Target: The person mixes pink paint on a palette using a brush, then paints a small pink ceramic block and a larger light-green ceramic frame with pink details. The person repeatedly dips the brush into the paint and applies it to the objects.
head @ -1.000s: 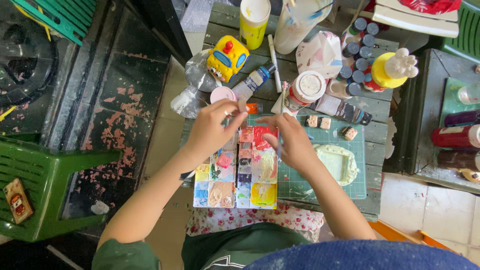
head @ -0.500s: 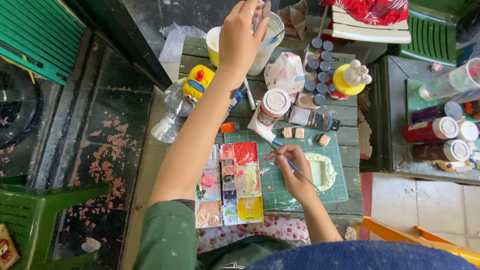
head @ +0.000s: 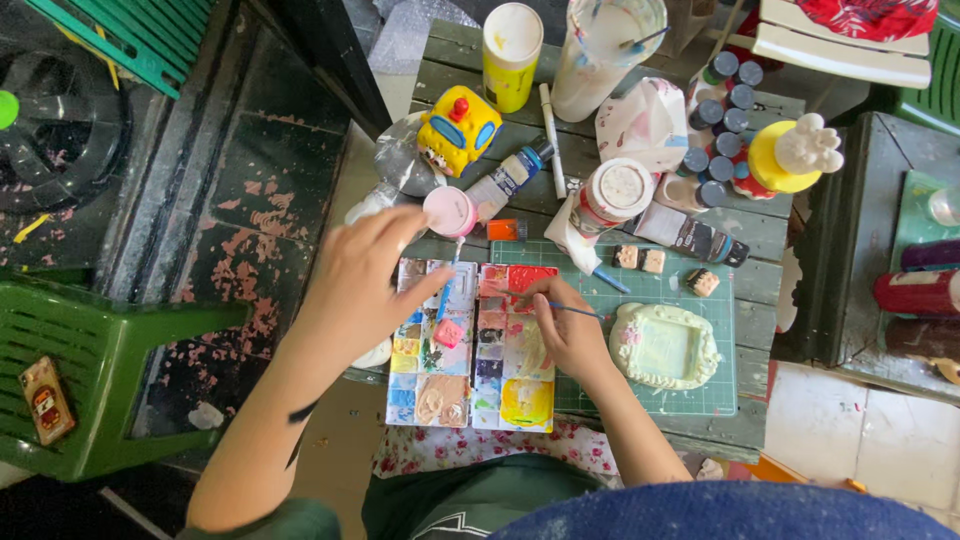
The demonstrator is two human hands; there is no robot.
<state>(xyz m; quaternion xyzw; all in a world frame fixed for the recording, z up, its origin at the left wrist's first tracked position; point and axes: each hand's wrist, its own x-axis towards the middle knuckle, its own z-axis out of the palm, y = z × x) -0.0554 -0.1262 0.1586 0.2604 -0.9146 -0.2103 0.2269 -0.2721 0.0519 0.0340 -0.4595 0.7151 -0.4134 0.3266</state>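
the grey wooden table (head: pixel 770 232) carried a green cutting mat (head: pixel 715 395) at its near edge. the paint palette (head: pixel 470 350) overlapped the mat's left edge. the left hand (head: pixel 365 285), fingers spread and holding nothing, steadied the palette. the right hand (head: pixel 565 325) pinched a thin brush (head: pixel 575 311), evidently to load paint.

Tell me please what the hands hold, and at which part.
The right hand holds a thin paintbrush near its middle, tip over the paint palette. The left hand holds nothing.
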